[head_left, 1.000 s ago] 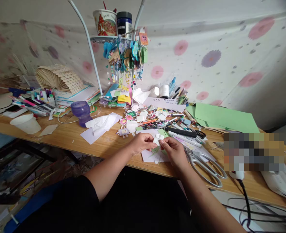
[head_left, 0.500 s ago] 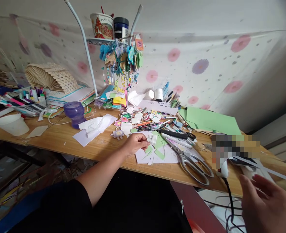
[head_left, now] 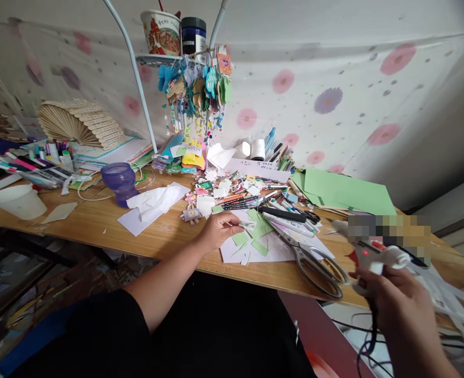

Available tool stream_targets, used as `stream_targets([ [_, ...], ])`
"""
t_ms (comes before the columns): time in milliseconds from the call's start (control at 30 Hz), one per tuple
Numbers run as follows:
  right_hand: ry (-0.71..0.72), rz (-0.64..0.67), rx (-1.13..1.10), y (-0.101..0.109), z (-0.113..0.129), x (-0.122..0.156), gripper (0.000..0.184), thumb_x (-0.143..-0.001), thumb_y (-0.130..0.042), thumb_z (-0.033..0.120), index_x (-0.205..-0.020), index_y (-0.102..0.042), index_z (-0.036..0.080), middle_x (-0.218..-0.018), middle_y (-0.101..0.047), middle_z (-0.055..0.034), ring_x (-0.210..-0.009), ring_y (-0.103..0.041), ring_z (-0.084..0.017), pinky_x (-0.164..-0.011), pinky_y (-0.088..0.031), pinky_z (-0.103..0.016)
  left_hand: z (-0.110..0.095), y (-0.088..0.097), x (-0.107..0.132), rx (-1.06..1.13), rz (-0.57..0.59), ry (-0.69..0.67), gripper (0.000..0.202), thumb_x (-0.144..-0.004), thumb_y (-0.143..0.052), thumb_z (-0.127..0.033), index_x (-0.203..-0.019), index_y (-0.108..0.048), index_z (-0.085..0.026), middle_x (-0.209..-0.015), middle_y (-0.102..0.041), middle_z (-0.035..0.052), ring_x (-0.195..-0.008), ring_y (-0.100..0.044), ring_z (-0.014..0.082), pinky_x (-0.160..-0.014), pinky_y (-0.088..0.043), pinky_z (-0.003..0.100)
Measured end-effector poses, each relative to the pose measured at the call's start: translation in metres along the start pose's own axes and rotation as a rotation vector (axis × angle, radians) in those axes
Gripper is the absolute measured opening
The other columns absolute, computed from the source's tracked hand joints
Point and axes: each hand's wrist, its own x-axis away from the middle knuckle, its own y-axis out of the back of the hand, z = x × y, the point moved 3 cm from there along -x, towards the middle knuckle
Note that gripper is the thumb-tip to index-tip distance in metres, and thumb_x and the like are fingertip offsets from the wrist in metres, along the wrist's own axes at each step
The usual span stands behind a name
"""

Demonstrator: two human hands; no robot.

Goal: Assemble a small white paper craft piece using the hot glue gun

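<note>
Between its thumb and fingers, my left hand [head_left: 221,231] pinches a small white paper piece [head_left: 248,224] above a sheet of white paper [head_left: 279,252]. Green paper scraps [head_left: 259,247] lie on that sheet. At the right, my right hand [head_left: 393,291] is closed around the handle of a white hot glue gun [head_left: 368,256], which shows a lit red light and points left. A dark cord [head_left: 373,328] hangs below the gun. Large scissors [head_left: 310,265] rest on the table between my hands, blades toward the paper.
Pens and paper cutouts [head_left: 232,191] crowd the table's middle. Green card sheets [head_left: 346,189] lie at the back right. A purple cup [head_left: 118,181], white tissue [head_left: 155,202] and a white tub [head_left: 17,202] stand left. A rack of hanging ornaments [head_left: 200,89] rises behind.
My right hand has moved left and taken hold of the glue gun, which is now raised. The paper piece in my left hand has tilted to a flatter angle.
</note>
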Motion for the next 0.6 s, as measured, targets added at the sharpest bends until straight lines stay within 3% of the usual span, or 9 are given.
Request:
stream_targets([
  [100,-0.071,0.214,-0.041,-0.03,0.016,0.034,0.028,-0.052,-0.071,0.038,-0.073,-0.068,0.02,-0.064,-0.068,-0.0078,-0.057,-0.061,-0.025,-0.047,-0.044,-0.033,-0.001,0.003,-0.001,-0.015,-0.041,-0.112,0.017,-0.065,-0.074,-0.029,-0.069,-0.065,-0.015,-0.08,-0.062,0.0055,-0.076,-0.059,0.015,-0.065,-0.047,0.026],
  [300,0.063,0.55,0.008,-0.072,0.035,0.068,0.032,-0.066,-0.067,0.046,-0.084,-0.07,0.02,-0.082,-0.071,-0.0086,-0.075,-0.065,-0.026,-0.056,-0.051,-0.032,-0.007,0.005,-0.001,-0.075,-0.062,-0.174,0.016,-0.067,-0.073,-0.029,-0.067,-0.065,-0.015,-0.077,-0.061,0.005,-0.073,-0.059,0.0144,-0.064,-0.048,0.027],
  [467,0.112,0.602,0.037,-0.083,0.037,0.076,0.028,-0.069,-0.067,0.044,-0.081,-0.072,0.02,-0.084,-0.071,-0.0084,-0.077,-0.065,-0.024,-0.067,-0.053,-0.033,-0.008,0.004,0.0,-0.067,-0.048,-0.186,0.017,-0.067,-0.073,-0.031,-0.069,-0.066,-0.016,-0.078,-0.063,0.0059,-0.074,-0.06,0.0156,-0.066,-0.049,0.028],
  [600,0.099,0.565,-0.011,-0.088,0.039,0.082,0.026,-0.067,-0.068,0.044,-0.076,-0.071,0.019,-0.077,-0.07,-0.0066,-0.074,-0.063,-0.024,-0.062,-0.052,-0.031,-0.01,0.003,0.0,-0.06,-0.033,-0.173,0.015,-0.068,-0.073,-0.03,-0.07,-0.068,-0.016,-0.079,-0.063,0.0062,-0.076,-0.061,0.016,-0.067,-0.05,0.029],
])
